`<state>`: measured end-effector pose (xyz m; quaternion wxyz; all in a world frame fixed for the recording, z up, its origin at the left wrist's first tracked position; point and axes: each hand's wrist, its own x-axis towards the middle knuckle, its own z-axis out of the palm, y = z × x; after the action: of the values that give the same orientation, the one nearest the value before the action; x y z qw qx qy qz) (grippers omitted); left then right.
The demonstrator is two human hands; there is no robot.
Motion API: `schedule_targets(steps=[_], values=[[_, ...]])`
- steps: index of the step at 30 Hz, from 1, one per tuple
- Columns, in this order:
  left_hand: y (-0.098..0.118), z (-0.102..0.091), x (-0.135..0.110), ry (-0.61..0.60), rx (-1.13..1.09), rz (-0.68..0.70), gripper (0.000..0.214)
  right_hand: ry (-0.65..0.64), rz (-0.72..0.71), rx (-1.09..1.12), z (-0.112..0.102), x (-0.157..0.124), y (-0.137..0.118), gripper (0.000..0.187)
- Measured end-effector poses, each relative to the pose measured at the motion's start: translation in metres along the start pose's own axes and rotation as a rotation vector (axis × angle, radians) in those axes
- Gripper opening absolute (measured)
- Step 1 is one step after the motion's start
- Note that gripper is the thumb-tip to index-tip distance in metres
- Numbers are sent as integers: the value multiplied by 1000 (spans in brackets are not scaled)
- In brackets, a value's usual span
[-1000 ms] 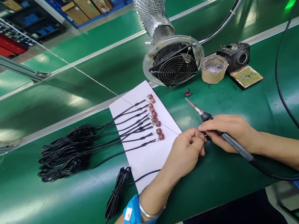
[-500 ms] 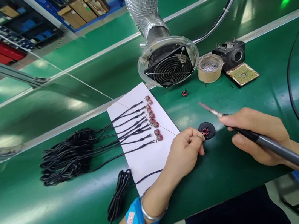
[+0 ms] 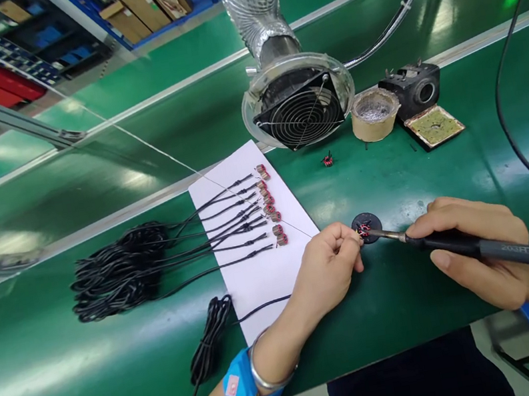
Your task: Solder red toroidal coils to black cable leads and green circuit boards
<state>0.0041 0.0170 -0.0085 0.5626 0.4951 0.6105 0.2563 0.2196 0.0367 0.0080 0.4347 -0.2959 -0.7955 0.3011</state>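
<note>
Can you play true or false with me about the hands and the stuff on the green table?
1. The right hand holds a black-handled soldering iron. True.
2. The iron's metal tip is at a small round black disc with a red coil on it. True.
3. The blue wrist strap is on the right wrist. False: it is on the left wrist.
4. The black cables end on a red sheet. False: their ends lie on a white paper sheet.
5. The left hand lies flat and open. False: its fingertips are pinched together beside the disc.
</note>
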Motion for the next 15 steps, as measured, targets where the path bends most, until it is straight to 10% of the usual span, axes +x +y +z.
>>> schedule_targets(steps=[15], values=[[0, 1, -1, -5, 9, 8, 25, 2, -7, 31, 1, 0, -1, 25]])
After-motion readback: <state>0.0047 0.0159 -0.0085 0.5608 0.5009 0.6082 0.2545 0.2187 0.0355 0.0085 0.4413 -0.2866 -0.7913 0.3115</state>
